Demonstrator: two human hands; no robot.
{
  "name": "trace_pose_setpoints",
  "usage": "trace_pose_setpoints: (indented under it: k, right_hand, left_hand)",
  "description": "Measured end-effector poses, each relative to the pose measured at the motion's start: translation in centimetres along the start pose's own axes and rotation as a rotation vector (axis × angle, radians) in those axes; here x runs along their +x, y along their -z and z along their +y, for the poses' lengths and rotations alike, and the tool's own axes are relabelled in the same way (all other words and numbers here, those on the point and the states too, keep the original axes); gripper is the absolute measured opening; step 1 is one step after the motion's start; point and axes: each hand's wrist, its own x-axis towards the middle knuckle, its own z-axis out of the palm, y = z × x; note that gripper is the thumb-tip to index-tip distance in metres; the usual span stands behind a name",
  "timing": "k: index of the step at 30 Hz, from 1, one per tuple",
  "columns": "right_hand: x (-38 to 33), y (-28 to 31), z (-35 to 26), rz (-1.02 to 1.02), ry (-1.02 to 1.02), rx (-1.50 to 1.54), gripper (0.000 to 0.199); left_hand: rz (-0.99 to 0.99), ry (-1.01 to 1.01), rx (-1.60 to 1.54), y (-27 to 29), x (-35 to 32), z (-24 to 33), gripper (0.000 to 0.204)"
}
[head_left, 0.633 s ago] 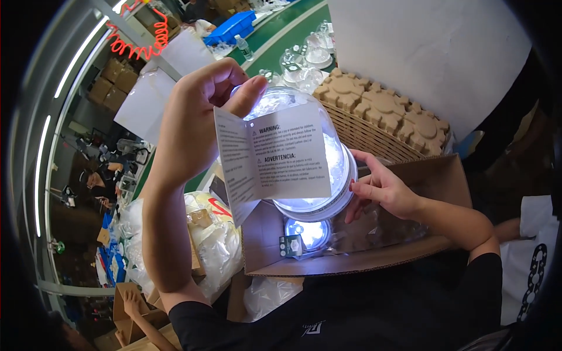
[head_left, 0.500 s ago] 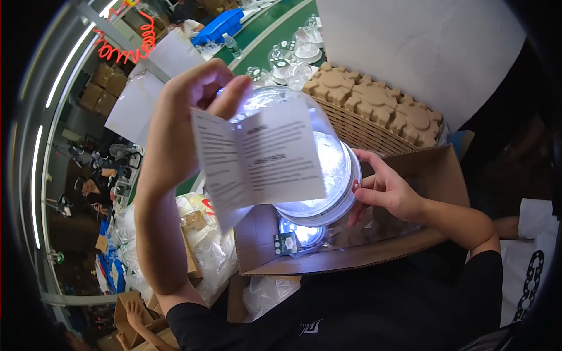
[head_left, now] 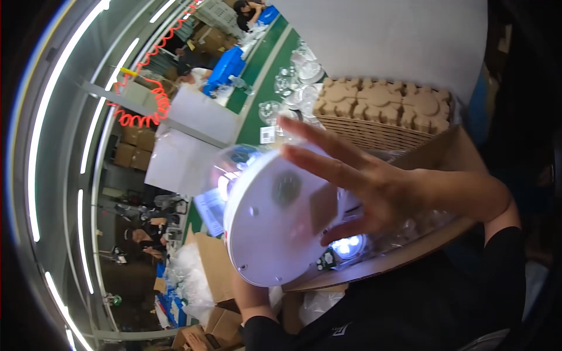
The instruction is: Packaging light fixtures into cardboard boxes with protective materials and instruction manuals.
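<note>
A lit lamp (head_left: 275,225) with a clear dome and a round white base is held up, tilted so its underside faces me. A dark round mark and small screw holes show on that underside. My left forearm (head_left: 252,297) rises behind the base and supports the lamp; the left hand itself is hidden. In front of the base's right side, my right hand (head_left: 374,187) is open with its fingers spread, slightly blurred. Beyond the base, a printed leaflet (head_left: 211,212) shows by the dome. Under my right hand, a second lit lamp (head_left: 348,245) lies in a cardboard box (head_left: 333,278).
Brown moulded pulp trays (head_left: 380,102) are stacked beyond the box. Clear domes (head_left: 307,67) stand on the green bench (head_left: 266,61), near a blue bin (head_left: 228,65). Plastic bags (head_left: 190,272) and an open carton (head_left: 212,263) are at left. Co-workers sit farther off.
The lamp has turned from its side so its underside faces me. My right hand has left its rim and spread its fingers. My left hand has gone behind the lamp; the leaflet has dropped leftward.
</note>
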Motion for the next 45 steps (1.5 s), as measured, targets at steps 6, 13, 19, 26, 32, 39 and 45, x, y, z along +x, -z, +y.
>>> trace_pose_setpoints:
  k: [6,13,19,26,32,39,45]
  right_hand:
    - [0.7,-1.2,-2.5,-0.131,-0.103,0.177,0.099]
    - [2.2,-0.2,-2.3,-0.188,-0.185,0.297,0.106]
    - [1.9,-0.3,-2.3,-0.193,-0.166,0.291,0.105]
    - [-3.1,2.5,-0.7,-0.377,-0.344,0.687,0.089]
    - [-8.5,4.8,1.8,-0.573,-0.873,1.010,0.079]
    - [-12.1,3.5,5.1,-0.564,-1.172,0.745,0.074]
    - [-15.6,3.3,7.8,-0.971,-1.234,0.466,0.059]
  left_hand:
    - [0.089,0.240,-0.199,-2.7,-2.3,1.8,0.034]
    - [0.086,0.260,-0.355,3.6,-0.6,-4.1,0.034]
    - [0.026,0.240,-0.500,7.8,3.8,-8.7,0.033]
    - [-0.056,0.082,-0.209,6.7,5.3,-8.5,0.025]
    - [-0.373,-0.289,0.650,-0.5,-0.2,-4.4,0.015]
    - [-0.653,-0.582,0.780,-4.9,-0.1,-11.1,0.021]
    - [-0.804,-0.467,0.821,-5.4,0.4,-15.9,0.021]
